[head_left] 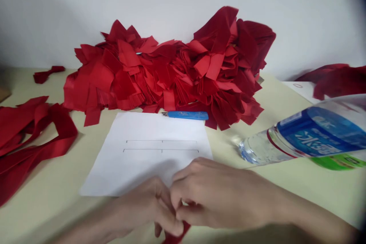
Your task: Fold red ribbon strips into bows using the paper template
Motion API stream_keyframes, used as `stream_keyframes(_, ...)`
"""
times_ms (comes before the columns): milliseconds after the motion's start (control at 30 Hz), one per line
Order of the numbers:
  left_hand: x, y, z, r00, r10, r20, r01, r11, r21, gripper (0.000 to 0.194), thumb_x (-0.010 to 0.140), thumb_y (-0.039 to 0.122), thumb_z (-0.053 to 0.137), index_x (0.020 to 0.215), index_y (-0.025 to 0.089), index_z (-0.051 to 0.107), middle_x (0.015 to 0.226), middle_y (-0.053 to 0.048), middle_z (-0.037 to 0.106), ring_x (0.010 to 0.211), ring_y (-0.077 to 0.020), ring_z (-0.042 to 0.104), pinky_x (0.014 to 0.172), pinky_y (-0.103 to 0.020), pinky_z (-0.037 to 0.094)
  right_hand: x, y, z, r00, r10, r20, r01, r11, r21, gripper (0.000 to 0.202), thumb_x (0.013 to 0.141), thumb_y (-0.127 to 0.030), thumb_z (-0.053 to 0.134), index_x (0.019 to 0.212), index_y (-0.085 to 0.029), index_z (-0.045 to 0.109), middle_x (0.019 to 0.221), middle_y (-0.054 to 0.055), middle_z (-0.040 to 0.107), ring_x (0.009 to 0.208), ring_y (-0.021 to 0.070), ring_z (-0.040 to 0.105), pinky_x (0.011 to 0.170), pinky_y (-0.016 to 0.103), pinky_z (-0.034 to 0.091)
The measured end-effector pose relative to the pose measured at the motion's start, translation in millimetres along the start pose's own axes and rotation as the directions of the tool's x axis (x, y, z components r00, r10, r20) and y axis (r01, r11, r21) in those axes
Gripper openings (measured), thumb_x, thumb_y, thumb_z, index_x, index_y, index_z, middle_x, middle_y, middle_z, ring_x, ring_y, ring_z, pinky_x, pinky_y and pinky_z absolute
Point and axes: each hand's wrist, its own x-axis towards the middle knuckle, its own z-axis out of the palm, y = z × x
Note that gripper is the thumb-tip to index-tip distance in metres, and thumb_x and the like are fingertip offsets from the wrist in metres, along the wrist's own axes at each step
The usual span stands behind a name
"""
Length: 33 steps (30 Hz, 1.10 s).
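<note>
My left hand (pixel 148 204) and my right hand (pixel 211 194) meet at the bottom middle, fingers pinched together on a small piece of red ribbon (pixel 177 236). Only part of that ribbon shows below the fingers; the rest is hidden or out of view. Just beyond my hands lies a white paper sheet (pixel 151 171) with two thin ruled lines, each with short end and middle marks. A blue cutter (pixel 187 115) rests across the sheet's far edge.
Behind the sheet rises a large pile of red ribbon pieces (pixel 160 72). Long red strips (pixel 57 133) lie at left. On the right are a tilted, labelled plastic bottle (pixel 314 133), more red fabric (pixel 340 80) and another paper (pixel 300 88). A wall stands behind.
</note>
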Motion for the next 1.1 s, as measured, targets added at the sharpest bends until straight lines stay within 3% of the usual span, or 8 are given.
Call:
stream_keyframes(100,-2,7,-7.1,0.979,0.134,-0.153,-0.148,0.985,-0.086,0.012,0.058,0.009,0.063,0.047,0.014,0.066,0.042,0.003,0.053,0.046,-0.0084,0.043,0.046,-0.020,0.033,-7,-15,2,0.990,0.041,-0.132,-0.086,0.931,-0.356,0.011,0.068,-0.004,0.056,0.074,-0.013,0.057,0.074,0.003,0.058,0.067,0.0143,0.050,0.052,0.025,0.030)
stream_keyframes(167,-4,9,-12.0,0.957,0.205,-0.203,-0.245,0.949,-0.200,0.012,0.065,0.012,0.064,0.055,0.015,0.069,0.049,0.003,0.058,0.051,-0.0079,0.045,0.049,-0.018,0.035,-7,-18,5,0.972,0.088,-0.220,-0.171,0.902,-0.396,0.010,0.068,-0.004,0.055,0.073,-0.013,0.056,0.072,0.004,0.056,0.061,0.0140,0.047,0.049,0.025,0.026)
stream_keyframes(333,-6,6,-18.0,0.927,0.301,-0.226,-0.367,0.856,-0.365,0.011,0.075,0.021,0.065,0.069,0.016,0.072,0.064,-0.001,0.067,0.057,-0.0079,0.049,0.058,-0.018,0.038,-1,-12,0,0.813,0.295,-0.503,-0.289,0.953,0.091,0.018,0.084,-0.012,0.046,0.073,-0.017,0.059,0.066,-0.002,0.055,0.055,0.0069,0.043,0.052,0.021,0.030)
stream_keyframes(533,-8,6,-19.2,0.894,0.446,-0.051,-0.432,0.823,-0.370,0.013,0.071,0.026,0.068,0.067,0.015,0.073,0.063,-0.005,0.070,0.063,-0.0136,0.056,0.064,-0.024,0.038,1,7,-20,0.959,0.235,-0.160,-0.086,0.776,0.625,0.015,0.084,-0.019,0.052,0.077,-0.013,0.064,0.064,-0.003,0.055,0.053,0.0048,0.040,0.048,0.016,0.032)
stream_keyframes(633,-7,4,-18.7,0.929,0.340,0.143,-0.290,0.913,-0.286,0.014,0.065,0.023,0.067,0.062,0.011,0.074,0.058,-0.007,0.069,0.052,-0.0132,0.052,0.054,-0.025,0.035,1,19,-19,0.990,0.135,-0.047,-0.067,0.728,0.682,0.012,0.078,-0.019,0.059,0.084,-0.009,0.063,0.069,-0.001,0.056,0.060,0.0069,0.047,0.053,0.016,0.038)
stream_keyframes(833,-8,4,-9.1,0.973,0.014,0.230,-0.029,0.998,0.062,0.007,0.048,0.014,0.068,0.052,0.019,0.072,0.039,0.006,0.053,0.035,-0.0066,0.039,0.038,-0.021,0.025,9,26,-5,0.962,-0.174,0.213,0.032,0.840,0.542,0.013,0.071,-0.004,0.063,0.084,-0.007,0.064,0.071,-0.002,0.058,0.064,0.0056,0.052,0.060,0.013,0.039)
stream_keyframes(967,-6,3,-7.5,0.979,-0.073,0.188,0.039,0.983,0.178,0.003,0.049,0.016,0.068,0.050,0.018,0.070,0.037,0.007,0.050,0.033,-0.0063,0.038,0.036,-0.020,0.026,13,14,-5,0.974,-0.118,0.195,0.048,0.943,0.330,0.012,0.079,-0.022,0.063,0.081,-0.011,0.066,0.065,-0.004,0.056,0.058,0.0034,0.049,0.053,0.013,0.034)
stream_keyframes(1100,-1,-1,-8.9,0.987,-0.074,0.144,0.051,0.986,0.157,0.006,0.047,0.018,0.071,0.047,0.015,0.066,0.039,0.004,0.052,0.034,-0.0074,0.039,0.035,-0.021,0.028,6,-5,-7,0.996,0.034,0.078,-0.043,0.993,0.110,0.007,0.080,-0.016,0.059,0.080,-0.017,0.066,0.072,-0.004,0.061,0.066,0.0065,0.052,0.062,0.017,0.036)
